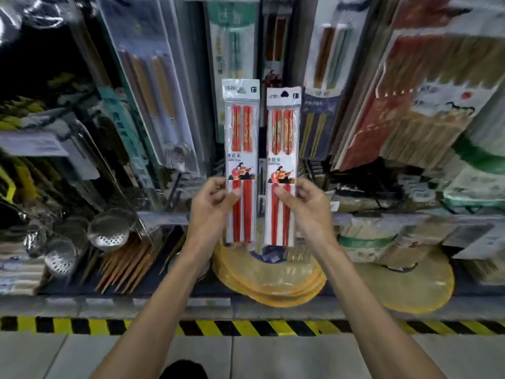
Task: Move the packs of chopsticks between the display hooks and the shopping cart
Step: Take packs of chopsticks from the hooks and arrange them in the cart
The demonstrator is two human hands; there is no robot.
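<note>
Two packs of red chopsticks, upright and side by side with a narrow gap, held in front of the display. Left hand [216, 201] pinches the left pack [241, 160] at its lower half, thumb on front; right hand [306, 203] pinches the right pack [282, 165] likewise. Hanging packs [232, 50] crowd close behind. Two steel strainers [109, 228] lower left.
</note>
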